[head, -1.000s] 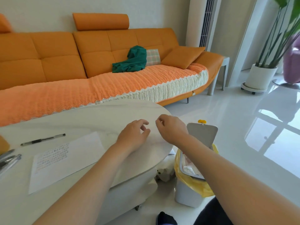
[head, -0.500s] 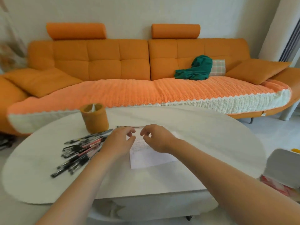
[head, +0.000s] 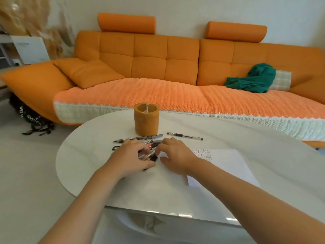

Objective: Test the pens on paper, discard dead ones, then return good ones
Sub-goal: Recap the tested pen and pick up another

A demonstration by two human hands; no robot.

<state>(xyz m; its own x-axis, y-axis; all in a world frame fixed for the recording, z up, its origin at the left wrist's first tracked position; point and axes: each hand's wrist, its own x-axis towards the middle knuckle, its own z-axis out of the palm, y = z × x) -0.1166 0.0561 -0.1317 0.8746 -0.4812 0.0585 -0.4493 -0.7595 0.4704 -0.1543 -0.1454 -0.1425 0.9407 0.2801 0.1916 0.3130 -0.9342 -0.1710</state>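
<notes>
A pile of pens (head: 139, 139) lies on the white oval table (head: 175, 187), just in front of an orange pen cup (head: 146, 121). My left hand (head: 131, 156) lies on the pile with its fingers curled over several pens, and dark pen ends stick out under the fingertips. My right hand (head: 175, 154) is at the pile's right end, fingers bent down onto the pens, thumb apart. Whether it holds a pen is hidden. One black pen (head: 184, 135) lies apart to the right of the cup. The test paper (head: 226, 164), with scribbles at its top, lies partly under my right forearm.
An orange sofa (head: 158, 67) with a green cloth (head: 255, 79) runs behind the table. A black bag (head: 29, 117) lies on the floor at the left. The table's near edge is just below my forearms.
My view has swung left from the bin by the table's right end to the pen pile. Both hands moved from over the paper onto the pile.
</notes>
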